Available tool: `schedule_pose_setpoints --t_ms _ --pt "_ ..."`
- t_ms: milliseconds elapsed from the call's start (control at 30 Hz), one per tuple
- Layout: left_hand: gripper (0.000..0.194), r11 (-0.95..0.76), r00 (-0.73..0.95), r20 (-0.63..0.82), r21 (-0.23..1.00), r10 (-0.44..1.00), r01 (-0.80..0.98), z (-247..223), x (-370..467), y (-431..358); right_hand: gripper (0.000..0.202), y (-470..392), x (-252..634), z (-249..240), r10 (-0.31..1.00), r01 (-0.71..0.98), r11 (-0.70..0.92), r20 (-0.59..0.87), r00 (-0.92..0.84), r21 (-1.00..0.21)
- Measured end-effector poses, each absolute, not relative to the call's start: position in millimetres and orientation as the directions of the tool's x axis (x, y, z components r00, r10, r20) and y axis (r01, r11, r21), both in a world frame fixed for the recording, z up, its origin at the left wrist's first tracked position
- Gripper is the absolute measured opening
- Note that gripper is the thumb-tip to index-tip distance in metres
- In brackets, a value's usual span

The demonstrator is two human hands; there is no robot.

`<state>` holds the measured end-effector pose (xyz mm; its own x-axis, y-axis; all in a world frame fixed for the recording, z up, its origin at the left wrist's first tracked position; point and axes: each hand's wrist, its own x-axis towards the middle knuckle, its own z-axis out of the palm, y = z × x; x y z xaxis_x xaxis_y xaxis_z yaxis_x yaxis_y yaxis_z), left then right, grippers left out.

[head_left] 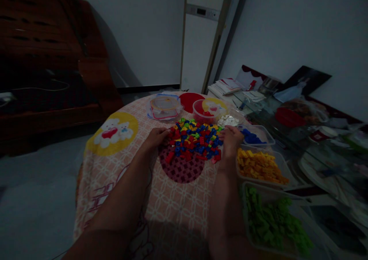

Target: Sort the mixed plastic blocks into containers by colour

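Note:
A pile of mixed red, blue, yellow and green bricks (195,139) lies on the patterned tablecloth (175,198). My left hand (158,137) rests at the left edge of the pile, its fingertips against the bricks. On the pile's right edge is my right hand (231,136), fingers bent toward the bricks. Whether either hand grips a brick is too small and dark to tell. Beside my right forearm stand clear boxes with blue bricks (253,136), yellow bricks (260,166) and green bricks (276,219). White pieces (228,120) sit in a container just behind my right hand.
A round clear tub (198,113) with some red pieces stands behind the pile. Stacked lids (164,106) lie at the back left of the table. To the right, a cluttered glass table holds papers (225,86), a cup (322,133) and a red lid (289,117).

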<state>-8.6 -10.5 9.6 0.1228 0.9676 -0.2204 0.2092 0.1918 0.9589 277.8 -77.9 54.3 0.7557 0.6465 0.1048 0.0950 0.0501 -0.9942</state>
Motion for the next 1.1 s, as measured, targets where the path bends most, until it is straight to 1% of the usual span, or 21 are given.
schedule_pose_setpoints --t_ms 100,167,233,300,400,500,567,633,667,733,800,900,1000,1100 --pt "0.040 0.185 0.122 -0.215 0.958 0.969 0.219 7 -10 -9 0.020 -75 263 54 0.786 0.131 -0.012 0.072 0.614 -0.991" --pt "0.041 0.187 0.121 -0.217 0.958 0.969 0.217 5 -10 -8 0.019 -74 252 54 0.855 0.193 -0.056 0.053 0.516 -0.980" --pt "0.042 0.189 0.117 -0.217 0.959 0.969 0.209 4 -10 -7 0.017 -72 240 54 0.908 0.297 -0.095 0.039 0.417 -0.950" --pt "0.044 0.185 0.115 -0.210 0.963 0.971 0.197 4 -10 -8 0.016 -72 225 56 0.953 0.443 -0.107 0.035 0.301 -0.890" --pt "0.043 0.191 0.115 -0.215 0.964 0.970 0.188 7 -9 -9 0.014 -74 202 63 0.997 0.675 -0.053 0.003 0.083 -0.736" --pt "0.040 0.206 0.129 -0.231 0.961 0.964 0.182 12 -7 -12 0.010 -78 183 70 0.994 0.817 0.029 -0.067 -0.082 -0.575" --pt "0.038 0.203 0.141 -0.228 0.964 0.963 0.174 15 -7 -13 0.011 -81 175 73 0.985 0.887 0.066 -0.111 -0.130 -0.456" --pt "0.036 0.200 0.143 -0.225 0.965 0.964 0.169 16 -7 -13 0.012 -83 170 75 0.978 0.938 0.084 -0.152 -0.142 -0.335" --pt "0.035 0.197 0.142 -0.221 0.966 0.965 0.165 16 -6 -13 0.013 -83 169 76 0.976 0.954 0.089 -0.168 -0.141 -0.286" --pt "0.034 0.200 0.139 -0.224 0.965 0.965 0.167 15 -6 -12 0.017 -83 167 75 0.974 0.970 0.095 -0.182 -0.138 -0.225" --pt "0.034 0.204 0.143 -0.229 0.964 0.963 0.172 15 -6 -12 0.020 -83 166 74 0.973 0.973 0.099 -0.183 -0.139 -0.208" --pt "0.035 0.205 0.148 -0.231 0.963 0.962 0.174 16 -6 -12 0.016 -81 167 73 0.967 0.965 0.103 -0.202 -0.154 -0.240" --pt "0.036 0.198 0.142 -0.222 0.965 0.965 0.171 16 -7 -13 0.010 -80 174 73 0.967 0.939 0.103 -0.189 -0.172 -0.327" --pt "0.036 0.192 0.135 -0.219 0.963 0.966 0.186 15 -8 -13 0.007 -80 183 71 0.974 0.879 0.082 -0.151 -0.171 -0.470"
